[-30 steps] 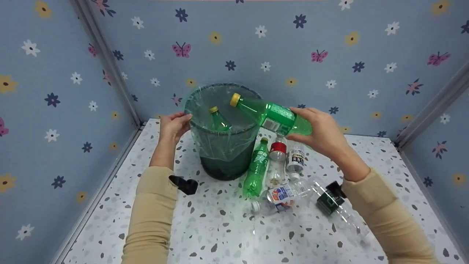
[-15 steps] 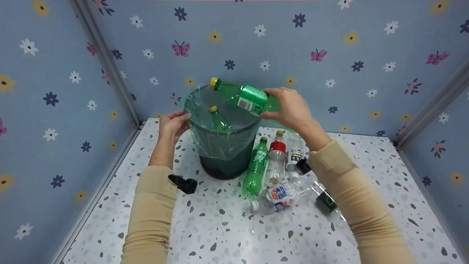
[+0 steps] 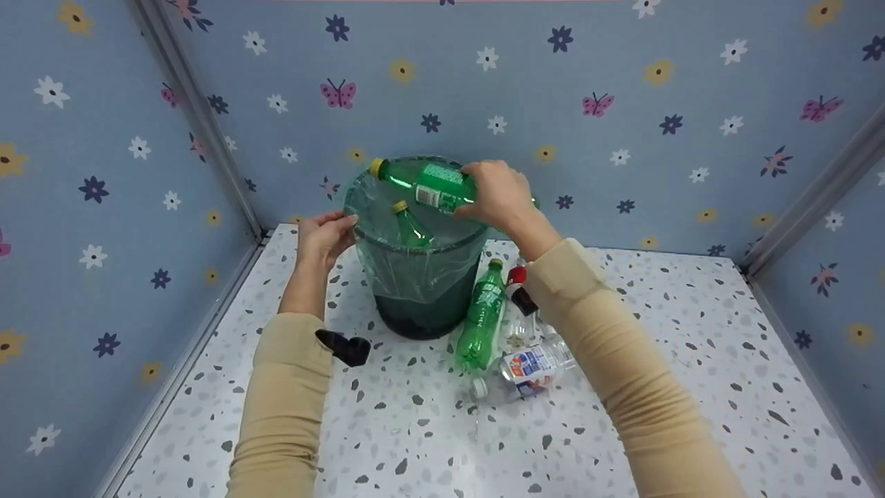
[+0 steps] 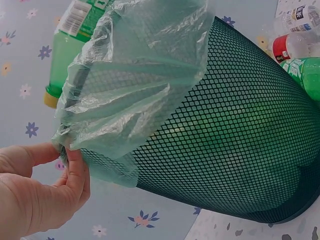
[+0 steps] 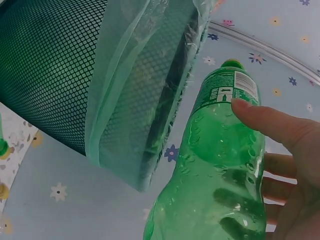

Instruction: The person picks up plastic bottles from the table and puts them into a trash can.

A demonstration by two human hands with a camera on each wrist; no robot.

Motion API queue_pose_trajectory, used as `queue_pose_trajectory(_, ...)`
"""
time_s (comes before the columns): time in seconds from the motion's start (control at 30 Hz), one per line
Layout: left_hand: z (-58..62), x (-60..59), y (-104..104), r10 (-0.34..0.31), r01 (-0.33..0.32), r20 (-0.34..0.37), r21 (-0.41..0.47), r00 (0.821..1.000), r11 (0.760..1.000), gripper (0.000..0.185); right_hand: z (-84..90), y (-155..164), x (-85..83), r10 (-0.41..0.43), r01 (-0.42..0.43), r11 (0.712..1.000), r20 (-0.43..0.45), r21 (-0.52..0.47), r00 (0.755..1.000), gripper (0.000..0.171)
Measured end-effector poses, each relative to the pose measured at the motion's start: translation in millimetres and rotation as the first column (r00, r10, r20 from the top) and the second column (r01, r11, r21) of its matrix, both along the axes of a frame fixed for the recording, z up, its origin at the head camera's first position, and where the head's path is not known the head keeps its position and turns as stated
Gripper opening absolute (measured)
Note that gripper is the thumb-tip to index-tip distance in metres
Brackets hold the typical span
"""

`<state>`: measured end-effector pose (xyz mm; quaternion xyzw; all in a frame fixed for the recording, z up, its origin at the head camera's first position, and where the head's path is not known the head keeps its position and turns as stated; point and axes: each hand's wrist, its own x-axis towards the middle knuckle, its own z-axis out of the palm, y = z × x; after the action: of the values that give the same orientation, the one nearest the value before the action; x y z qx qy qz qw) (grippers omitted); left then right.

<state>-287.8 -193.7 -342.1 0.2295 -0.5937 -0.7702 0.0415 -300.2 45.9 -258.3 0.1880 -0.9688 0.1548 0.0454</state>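
A dark mesh waste bin (image 4: 240,125) lined with a thin green plastic bag (image 3: 408,266) stands against the back wall. My left hand (image 3: 323,238) pinches its rim and the bag's edge on the left side, fingers and thumb on either side in the left wrist view. Over the bin's mouth, my right hand (image 3: 503,197) grips a green plastic bottle (image 3: 432,185) by its lower half. This bottle lies nearly level, its yellow cap pointing left. Inside the bin, another green bottle (image 3: 413,228) leans with its yellow cap up.
Right of the bin lie a green bottle (image 3: 482,318), a clear bottle with a red label (image 3: 517,277) and a clear bottle with a colourful label (image 3: 531,366). The right sleeve (image 3: 615,332) covers part of them. Flowered walls (image 3: 442,83) enclose the speckled white table (image 3: 408,443).
My right hand has carried the green bottle leftward from the bin's right side to over its mouth. The left hand keeps its place on the rim.
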Motion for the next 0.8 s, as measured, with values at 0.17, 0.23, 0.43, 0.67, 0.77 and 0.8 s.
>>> queue_pose_trajectory(0.17,-0.9,-1.4,0,0.001,-0.001,0.015,-0.01,1.0,1.0,0.041,-2.5,-15,-4.3,0.019,-0.015,0.991,-0.022,0.136,1.0,0.057)
queue_pose_trajectory(0.23,-1.4,-2.0,0,-0.002,0.002,0.022,-0.015,1.0,1.0,0.042,-4.7,-20,-4.7,0.045,-0.04,0.984,-0.027,0.174,0.999,0.053)
queue_pose_trajectory(0.43,-0.7,-1.7,0,-0.009,0.009,0.023,-0.014,1.0,1.0,0.042,-11.6,-27,-3.5,0.151,-0.143,0.962,-0.019,0.233,0.988,0.051)
queue_pose_trajectory(0.67,-1.2,-1.2,1,-0.008,0.008,-0.001,-0.013,1.0,1.0,0.041,-11.7,-28,-3.9,0.203,-0.196,0.974,-0.054,0.115,0.978,0.043)
queue_pose_trajectory(0.77,-1.8,-1.3,0,-0.004,0.004,-0.007,-0.018,1.0,1.0,0.042,-11.1,-26,-3.6,0.199,-0.199,0.98,-0.064,0.017,0.978,0.038)
queue_pose_trajectory(0.8,-2.0,-1.1,0,-0.003,0.003,-0.005,-0.019,1.0,1.0,0.042,-11.3,-24,-3.4,0.199,-0.201,0.979,-0.065,-0.017,0.978,0.037)
